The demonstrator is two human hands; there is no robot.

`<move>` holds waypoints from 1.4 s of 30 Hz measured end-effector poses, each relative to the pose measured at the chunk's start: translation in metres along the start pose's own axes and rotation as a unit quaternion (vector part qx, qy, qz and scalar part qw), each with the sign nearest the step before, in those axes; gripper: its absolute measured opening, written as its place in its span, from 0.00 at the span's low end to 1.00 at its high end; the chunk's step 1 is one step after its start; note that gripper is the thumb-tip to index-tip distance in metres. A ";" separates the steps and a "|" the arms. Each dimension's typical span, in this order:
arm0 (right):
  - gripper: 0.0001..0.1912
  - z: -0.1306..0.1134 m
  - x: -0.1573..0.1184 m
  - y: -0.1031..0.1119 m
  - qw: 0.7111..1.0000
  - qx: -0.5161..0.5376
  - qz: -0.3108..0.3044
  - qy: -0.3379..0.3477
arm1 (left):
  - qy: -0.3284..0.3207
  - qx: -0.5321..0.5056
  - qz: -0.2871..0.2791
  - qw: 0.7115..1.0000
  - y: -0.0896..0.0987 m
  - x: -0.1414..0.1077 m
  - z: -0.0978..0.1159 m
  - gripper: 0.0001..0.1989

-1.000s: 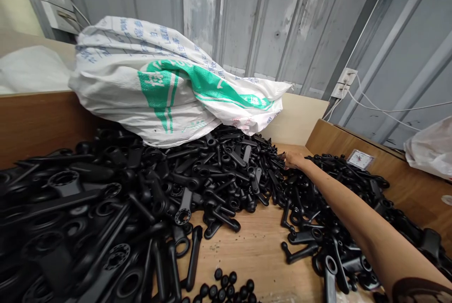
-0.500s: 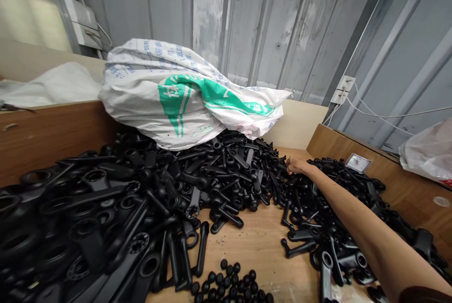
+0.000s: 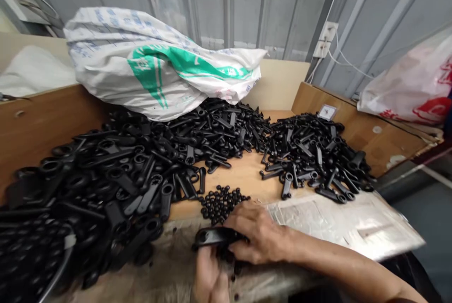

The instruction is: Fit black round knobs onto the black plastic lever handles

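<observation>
Both hands are together at the front edge of the table. My left hand (image 3: 209,274) is closed around a black crank handle (image 3: 216,235) from below. My right hand (image 3: 259,233) is closed at the handle's right end, its fingers bent over it; exactly what they pinch is hidden. Just beyond my hands lies a cluster of small round black knobs (image 3: 221,201). A big heap of black crank handles (image 3: 141,157) with ring-shaped ends spreads to the left. Another heap of handles (image 3: 310,150) lies to the right.
A white woven sack (image 3: 162,67) with green print rests on the back of the left heap. A blurred container of small black knobs (image 3: 28,256) stands front left, with a wire handle (image 3: 58,265). Wooden boards (image 3: 370,133) border the table. A white plastic bag (image 3: 409,81) is at right.
My right hand has come back from the far right heap to the front edge. My left hand has come into view with a crank handle. The view has shifted, showing more of the near table.
</observation>
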State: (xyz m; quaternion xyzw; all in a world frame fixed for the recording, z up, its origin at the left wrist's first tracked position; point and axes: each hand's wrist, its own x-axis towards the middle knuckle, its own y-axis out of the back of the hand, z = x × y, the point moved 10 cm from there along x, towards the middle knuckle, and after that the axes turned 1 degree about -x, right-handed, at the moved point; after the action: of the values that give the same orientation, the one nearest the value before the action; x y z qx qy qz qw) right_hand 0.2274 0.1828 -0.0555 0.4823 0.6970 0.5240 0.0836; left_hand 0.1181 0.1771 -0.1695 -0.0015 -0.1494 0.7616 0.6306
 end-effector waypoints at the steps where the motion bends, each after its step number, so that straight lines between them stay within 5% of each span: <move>1: 0.16 -0.017 -0.007 -0.013 0.999 -0.026 0.000 0.021 | 0.026 -0.012 -0.012 1.000 -0.001 -0.001 -0.006 0.32; 5: 0.15 -0.031 -0.024 -0.029 0.997 -0.075 0.008 0.020 | 0.069 -0.005 0.018 0.997 0.008 -0.004 -0.011 0.20; 10: 0.11 0.010 -0.046 -0.019 0.979 -0.164 -0.025 -0.119 | 0.019 -0.049 0.026 0.998 0.004 -0.005 0.008 0.13; 14: 0.09 0.031 -0.056 -0.034 0.951 -0.233 -0.094 -0.178 | 0.006 -0.049 0.026 0.998 0.000 -0.007 0.013 0.09; 24: 0.10 0.025 -0.070 -0.022 0.952 -0.214 -0.105 -0.193 | -0.049 0.066 0.049 0.995 0.009 -0.002 0.013 0.07; 34: 0.06 0.020 -0.083 -0.045 0.956 -0.217 -0.122 -0.156 | -0.010 0.045 0.015 0.999 -0.008 0.002 0.011 0.11; 42: 0.09 0.036 -0.082 -0.044 0.945 -0.201 -0.143 -0.213 | -0.002 0.053 0.019 0.998 -0.006 0.000 0.006 0.18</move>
State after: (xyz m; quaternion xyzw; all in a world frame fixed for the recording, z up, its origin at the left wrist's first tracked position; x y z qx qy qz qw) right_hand 0.2668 0.1447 -0.1389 0.4511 0.6046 0.5211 0.3994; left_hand 0.1226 0.1770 -0.1624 0.0301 -0.1100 0.7801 0.6151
